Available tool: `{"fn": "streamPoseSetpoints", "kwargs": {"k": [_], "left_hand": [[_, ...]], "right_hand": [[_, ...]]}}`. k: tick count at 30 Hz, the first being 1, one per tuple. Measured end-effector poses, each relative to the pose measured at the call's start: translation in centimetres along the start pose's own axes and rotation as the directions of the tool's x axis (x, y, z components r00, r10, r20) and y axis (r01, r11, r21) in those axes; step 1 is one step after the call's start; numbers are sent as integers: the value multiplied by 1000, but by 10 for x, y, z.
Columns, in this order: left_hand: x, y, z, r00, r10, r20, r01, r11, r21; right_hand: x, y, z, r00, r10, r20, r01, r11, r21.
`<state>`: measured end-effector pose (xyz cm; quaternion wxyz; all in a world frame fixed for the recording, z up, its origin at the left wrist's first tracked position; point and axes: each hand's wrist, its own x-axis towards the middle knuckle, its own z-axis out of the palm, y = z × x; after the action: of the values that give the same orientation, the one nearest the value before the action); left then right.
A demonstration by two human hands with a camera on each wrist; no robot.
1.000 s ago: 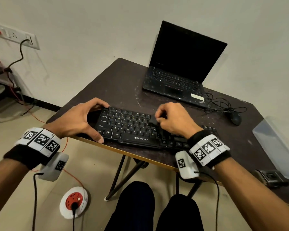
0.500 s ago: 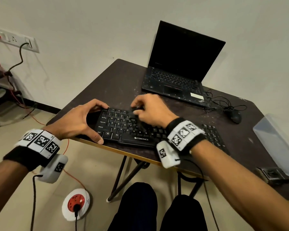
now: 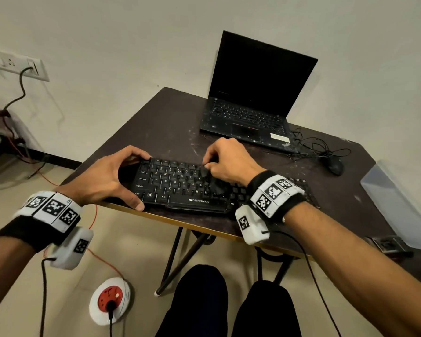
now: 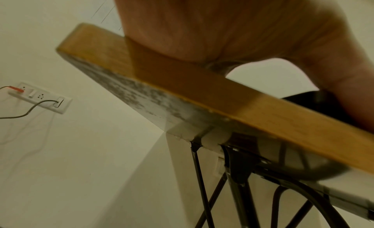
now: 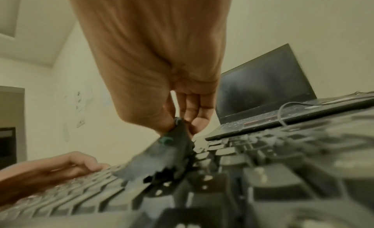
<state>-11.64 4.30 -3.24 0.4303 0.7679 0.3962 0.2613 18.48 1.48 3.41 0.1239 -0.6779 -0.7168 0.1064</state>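
Observation:
A black Zebronics keyboard [image 3: 180, 188] lies near the front edge of the dark table [image 3: 170, 127]. My left hand [image 3: 107, 176] grips the keyboard's left end, fingers over its far corner and thumb at the front edge. My right hand [image 3: 226, 161] hovers over the middle keys and pinches a small dark cloth [image 3: 213, 182] that drags over the keys. In the right wrist view the cloth [image 5: 168, 156] hangs from the pinched fingertips [image 5: 182, 119] onto the keyboard [image 5: 263, 175]. The left wrist view shows only the palm [image 4: 202, 31] and the table edge [image 4: 182, 81].
An open black laptop [image 3: 250, 98] with a dark screen stands at the table's back. A mouse [image 3: 334, 165] and tangled cable lie to its right, and a clear plastic sheet [image 3: 394, 200] leans at the far right. A round socket box [image 3: 110, 300] sits on the floor.
My right hand carried the cloth leftward over the keys, then a little back to the right and toward the top rows. The left hand has kept its hold on the keyboard's end.

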Motion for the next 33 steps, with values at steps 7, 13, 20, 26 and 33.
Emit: {"fn": "streamPoseSetpoints", "kwargs": {"k": [7, 13, 20, 26, 33], "left_hand": [[0, 1, 1, 1000, -2, 0, 2, 1000, -23], [-1, 4, 0, 1000, -12, 4, 13, 1000, -27], [-1, 4, 1, 1000, -12, -5, 12, 1000, -21], [-2, 5, 1, 1000, -9, 2, 9, 999, -33], [-1, 3, 1, 1000, 9, -5, -9, 1000, -23]], "right_hand": [[-34, 54, -23, 973, 228, -39, -228, 974, 5], [-44, -18, 6, 1000, -12, 11, 12, 998, 69], [-85, 43, -25, 915, 389, -106, -387, 921, 43], [-90, -31, 16, 983, 162, -81, -147, 974, 172], [-115, 17, -6, 891, 403, -210, -378, 913, 151]]}}
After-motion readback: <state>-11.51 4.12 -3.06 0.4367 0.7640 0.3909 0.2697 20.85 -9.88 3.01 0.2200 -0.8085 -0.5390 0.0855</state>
